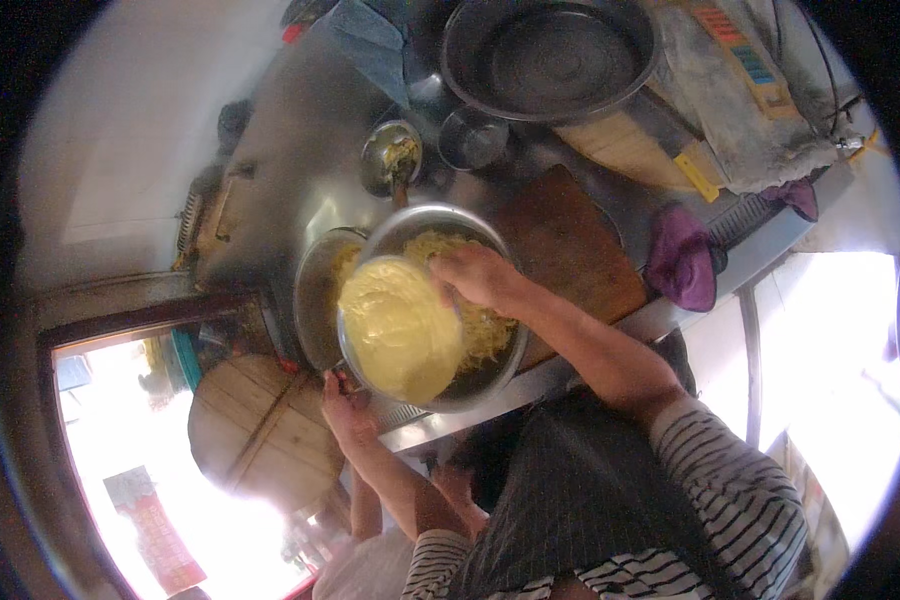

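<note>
A bowl of thick, pale yellow batter (pixel 400 330) is held tilted over a large metal bowl (pixel 515 372) of yellow shreds (pixel 485 345). My right hand (pixel 473 276) is closed on the far right side of the batter bowl. At its near left edge, my left hand (pixel 347 408) is closed with the fingertips at the rim; part of its grip is hidden. Behind and to the left, partly covered, stands a second metal bowl (pixel 308 300) with more yellow shreds. Past the bowls lies a metal ladle (pixel 377 165) with some shreds in it.
A brown board (pixel 570 245) lies right of the bowls on the steel counter. Farther back are a small metal bowl (pixel 473 138), a wide dark basin (pixel 550 60) and a yellow-handled cleaver (pixel 697 177). Purple cloth (pixel 682 258) hangs at the counter edge. A round wooden board (pixel 265 430) stands left.
</note>
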{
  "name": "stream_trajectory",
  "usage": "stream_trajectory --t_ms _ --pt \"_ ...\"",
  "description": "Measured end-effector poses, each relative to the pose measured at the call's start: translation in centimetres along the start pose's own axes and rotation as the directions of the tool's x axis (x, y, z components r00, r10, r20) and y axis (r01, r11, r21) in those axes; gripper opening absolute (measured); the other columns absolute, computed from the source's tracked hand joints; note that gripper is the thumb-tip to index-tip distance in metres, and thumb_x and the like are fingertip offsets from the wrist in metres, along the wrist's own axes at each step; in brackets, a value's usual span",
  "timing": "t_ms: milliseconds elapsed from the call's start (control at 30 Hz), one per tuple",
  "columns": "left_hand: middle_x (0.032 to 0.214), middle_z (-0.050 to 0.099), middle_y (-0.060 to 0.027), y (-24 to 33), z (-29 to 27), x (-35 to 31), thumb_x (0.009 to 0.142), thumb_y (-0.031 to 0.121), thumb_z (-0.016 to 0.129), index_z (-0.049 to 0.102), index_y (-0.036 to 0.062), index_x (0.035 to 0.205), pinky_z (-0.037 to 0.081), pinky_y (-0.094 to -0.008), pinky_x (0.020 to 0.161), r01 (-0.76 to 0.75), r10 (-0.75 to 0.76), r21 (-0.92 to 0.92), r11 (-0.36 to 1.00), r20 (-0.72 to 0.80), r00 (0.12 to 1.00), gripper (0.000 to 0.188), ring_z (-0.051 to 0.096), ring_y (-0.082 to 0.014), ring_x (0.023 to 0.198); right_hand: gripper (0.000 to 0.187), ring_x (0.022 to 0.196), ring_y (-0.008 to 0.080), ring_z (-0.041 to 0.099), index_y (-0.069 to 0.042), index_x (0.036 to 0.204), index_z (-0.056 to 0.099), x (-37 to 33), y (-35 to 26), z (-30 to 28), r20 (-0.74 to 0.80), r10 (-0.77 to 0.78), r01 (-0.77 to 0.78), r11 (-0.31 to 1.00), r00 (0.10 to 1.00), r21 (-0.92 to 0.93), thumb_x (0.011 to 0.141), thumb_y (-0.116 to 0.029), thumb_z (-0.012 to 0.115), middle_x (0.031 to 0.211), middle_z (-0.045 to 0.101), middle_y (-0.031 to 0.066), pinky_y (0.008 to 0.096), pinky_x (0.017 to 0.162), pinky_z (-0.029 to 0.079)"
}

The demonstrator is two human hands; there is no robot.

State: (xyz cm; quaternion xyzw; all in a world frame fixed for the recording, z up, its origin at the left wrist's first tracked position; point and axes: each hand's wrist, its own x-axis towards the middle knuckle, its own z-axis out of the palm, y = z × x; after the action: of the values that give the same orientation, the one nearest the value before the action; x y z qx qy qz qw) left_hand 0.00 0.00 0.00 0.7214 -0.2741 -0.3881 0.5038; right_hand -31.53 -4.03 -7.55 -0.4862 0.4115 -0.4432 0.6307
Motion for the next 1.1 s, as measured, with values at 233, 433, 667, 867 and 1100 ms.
stream_trajectory --t_ms 233,433,667,867,1100 --pt "0.066 0.045 0.0014 -8.2 4.1 -1.2 0.088 0.029 0.044 0.049 0.012 0.069 0.037 -0.0277 0.057 0.219 -0.215 -0.054 0.974 0.07 0.974 0.026 0.042 -0.0102 0.062 0.035 0.066 0.0185 0.053 -0.003 0.083 0.059 -0.5 5.4 -4.3 -0.024 0.189 -0.182 0.969 0.982 0.169 0.089 -0.033 0.041 0.071 0.059 0.0062 0.034 0.066 0.042" --pt "0.065 0.042 0.001 -12.0 3.5 2.3 0.088 0.028 0.043 0.048 0.0061 0.072 0.032 -0.0299 0.051 0.034 -0.032 0.315 0.948 -0.012 0.999 0.028 0.038 -0.0109 0.059 0.033 0.051 0.0162 0.041 -0.007 0.068 0.057 2.6 10.3 -3.7 0.077 0.256 -0.266 0.944 0.964 0.195 0.086 -0.031 0.043 0.059 0.052 0.0028 0.0332 0.052 0.035" --pt "0.065 0.042 0.0009 -16.0 3.1 4.3 0.088 0.021 0.043 0.047 0.0062 0.072 0.032 -0.0255 0.05 0.004 -0.014 0.157 0.988 0.058 0.998 0.021 0.039 -0.0086 0.058 0.026 0.046 0.0075 0.036 -0.008 0.077 0.057 2.4 9.9 -4.2 0.288 0.273 -0.367 0.859 0.918 0.356 0.087 -0.029 0.046 0.061 0.051 0.0009 0.0213 0.039 0.027" --pt "0.065 0.046 0.0027 -18.7 0.8 5.3 0.086 0.028 0.05 0.049 0.0097 0.072 0.036 -0.0272 0.051 -0.104 0.104 -0.012 0.994 0.012 0.994 0.024 0.041 -0.0099 0.057 0.027 0.047 0.007 0.037 -0.008 0.081 0.057 3.1 9.3 -1.5 0.093 0.323 -0.336 0.899 0.942 0.28 0.087 -0.032 0.046 0.067 0.054 -0.0007 0.0206 0.041 0.028" --pt "0.067 0.054 -0.0067 -20.6 -0.4 4.3 0.087 0.03 0.044 0.053 0.0006 0.072 0.039 -0.0337 0.059 -0.297 0.305 0.163 0.941 -0.029 0.952 0.034 0.048 -0.018 0.064 0.026 0.043 0.0063 0.035 -0.006 0.08 0.056 -0.3 11.8 -0.3 -0.011 0.318 -0.303 0.913 0.948 0.272 0.087 -0.029 0.047 0.065 0.053 0.0001 0.0175 0.039 0.026"
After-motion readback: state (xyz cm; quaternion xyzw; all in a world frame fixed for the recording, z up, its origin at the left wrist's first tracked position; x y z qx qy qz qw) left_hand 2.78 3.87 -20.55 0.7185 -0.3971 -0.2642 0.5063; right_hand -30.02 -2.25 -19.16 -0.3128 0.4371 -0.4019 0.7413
